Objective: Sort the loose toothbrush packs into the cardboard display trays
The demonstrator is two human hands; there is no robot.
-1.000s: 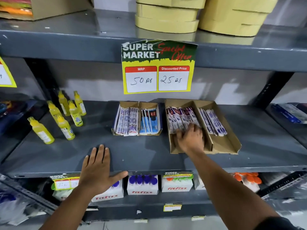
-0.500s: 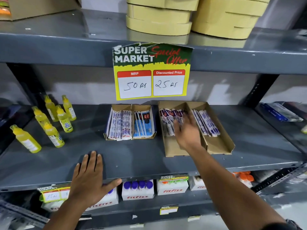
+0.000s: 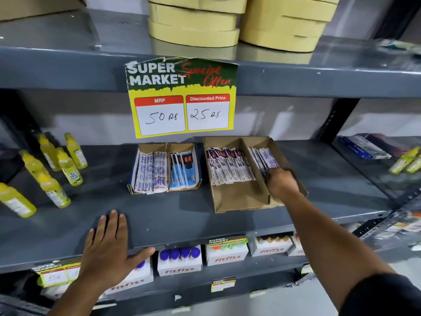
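Two cardboard display trays stand on the grey middle shelf. The small left tray [image 3: 197, 181] holds white-and-blue toothbrush packs [image 3: 151, 171] and blue packs [image 3: 183, 169] in two compartments. The bigger right tray [image 3: 239, 199] holds red-and-white packs [image 3: 229, 166] in its left compartment and purple packs [image 3: 264, 157] in its right one. My right hand [image 3: 281, 182] reaches into the right compartment, fingers curled against the near ends of the purple packs; whether it grips them is hidden. My left hand [image 3: 109, 247] lies flat and spread on the shelf's front edge, holding nothing.
Yellow bottles [image 3: 57, 165] stand and lean at the shelf's left. A price sign [image 3: 182, 96] hangs from the upper shelf. Stacked yellow rounds [image 3: 196, 21] sit above. Fitfizz boxes [image 3: 180, 262] line the lower shelf. More goods [image 3: 364, 147] lie at the far right.
My right hand moved from the red-and-white packs in the left compartment across the divider to the purple packs in the right one. The left hand stayed on the shelf edge.
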